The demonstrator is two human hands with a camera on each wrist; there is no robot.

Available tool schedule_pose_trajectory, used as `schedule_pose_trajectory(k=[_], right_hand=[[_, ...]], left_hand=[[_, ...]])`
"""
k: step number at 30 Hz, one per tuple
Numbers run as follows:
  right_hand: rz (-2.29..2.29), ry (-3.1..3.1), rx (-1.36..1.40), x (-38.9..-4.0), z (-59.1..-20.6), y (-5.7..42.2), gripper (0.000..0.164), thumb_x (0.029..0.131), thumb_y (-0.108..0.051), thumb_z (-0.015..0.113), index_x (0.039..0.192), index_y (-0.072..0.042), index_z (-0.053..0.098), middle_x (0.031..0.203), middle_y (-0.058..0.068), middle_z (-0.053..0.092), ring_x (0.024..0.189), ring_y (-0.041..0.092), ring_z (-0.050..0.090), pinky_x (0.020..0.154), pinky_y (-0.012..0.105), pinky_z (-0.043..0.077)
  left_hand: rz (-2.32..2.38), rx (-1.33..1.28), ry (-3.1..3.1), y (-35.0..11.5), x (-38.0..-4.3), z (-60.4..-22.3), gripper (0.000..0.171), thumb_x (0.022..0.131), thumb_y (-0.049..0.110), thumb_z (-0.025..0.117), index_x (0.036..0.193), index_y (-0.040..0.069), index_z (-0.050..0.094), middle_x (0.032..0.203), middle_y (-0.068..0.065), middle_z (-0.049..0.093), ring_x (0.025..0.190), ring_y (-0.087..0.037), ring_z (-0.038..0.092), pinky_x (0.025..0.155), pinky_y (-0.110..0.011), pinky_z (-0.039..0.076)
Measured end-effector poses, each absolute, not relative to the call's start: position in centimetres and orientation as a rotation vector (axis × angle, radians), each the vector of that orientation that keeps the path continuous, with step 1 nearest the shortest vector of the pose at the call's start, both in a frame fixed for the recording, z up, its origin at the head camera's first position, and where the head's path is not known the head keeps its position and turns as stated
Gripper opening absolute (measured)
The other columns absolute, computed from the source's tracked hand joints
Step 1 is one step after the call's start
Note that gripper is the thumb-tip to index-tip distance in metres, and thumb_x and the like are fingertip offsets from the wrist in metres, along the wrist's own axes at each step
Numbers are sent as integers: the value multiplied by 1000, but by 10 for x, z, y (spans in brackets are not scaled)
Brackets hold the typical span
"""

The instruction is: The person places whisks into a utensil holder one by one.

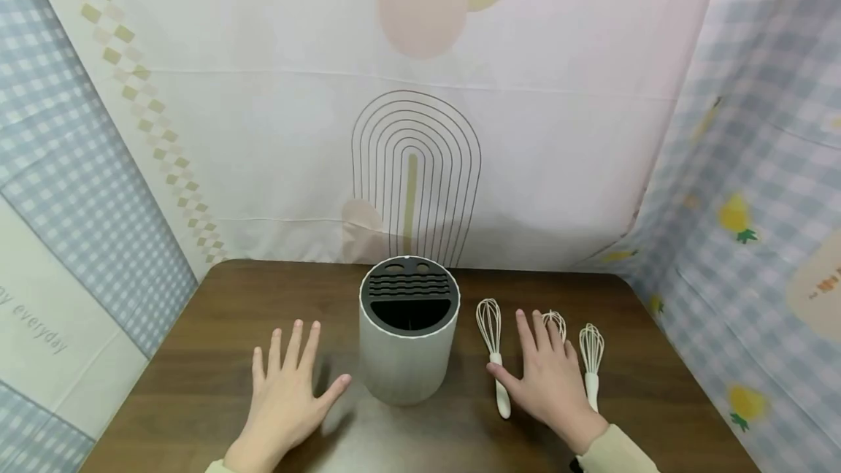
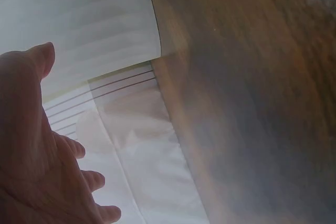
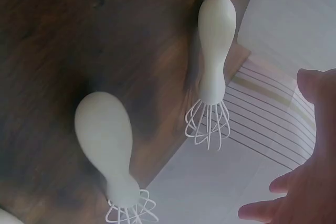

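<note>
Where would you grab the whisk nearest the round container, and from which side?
I'd take this whisk by its handle, from above, with the right hand: it lies on the table with the handle toward the person. The handle is thick and rounded, likely giving a firm grip; the thin wire loops at the far end look harder to hold.

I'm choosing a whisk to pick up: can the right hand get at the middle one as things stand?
Probably yes. The right hand, holding nothing, is spread over the middle whisk, and the right wrist view shows nothing lying on it.
</note>
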State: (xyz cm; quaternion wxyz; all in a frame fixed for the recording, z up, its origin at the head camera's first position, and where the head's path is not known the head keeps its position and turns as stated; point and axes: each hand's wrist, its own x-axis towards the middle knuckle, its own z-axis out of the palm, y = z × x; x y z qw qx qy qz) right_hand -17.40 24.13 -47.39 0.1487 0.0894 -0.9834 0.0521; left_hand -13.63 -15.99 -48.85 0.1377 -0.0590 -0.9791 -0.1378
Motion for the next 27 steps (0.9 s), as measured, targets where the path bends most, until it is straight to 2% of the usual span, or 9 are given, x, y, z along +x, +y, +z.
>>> schedule_pose_trajectory(k=[8,15,20,23,27], right_hand=[[214,-2845,257,-176,-477,235,105,79,-75,54,156,-17,14,153,22,26,134,47,29,96,67,34],[364,-2812,285,-181,-478,234,103,79,-75,54,152,-8,26,145,24,39,124,49,42,95,62,38],[546,-2805,230,-183,-478,234,102,78,-75,57,150,-6,31,141,22,44,126,42,43,94,60,40],[624,-2821,182,-184,-476,233,100,79,-73,58,149,-6,31,143,20,43,128,41,42,94,59,40],[726,-2826,137,-184,-476,233,98,80,-71,59,148,-5,33,139,19,48,125,38,47,94,56,42]], left_hand=[[-411,-157,-2829,-161,-135,-491,99,83,76,47,157,23,6,160,-14,12,143,-42,3,108,-65,0],[-468,-151,-2795,-158,-135,-490,104,79,80,48,157,23,8,160,-13,13,143,-42,6,108,-65,0],[-608,-169,-2779,-153,-137,-484,104,79,78,51,157,24,8,159,-12,14,143,-41,8,110,-63,1],[-700,-172,-2778,-150,-140,-481,103,79,76,54,157,25,9,159,-11,16,144,-39,9,110,-61,6],[-837,-168,-2753,-146,-141,-476,101,80,73,57,156,24,12,158,-9,19,143,-38,14,108,-62,16]])
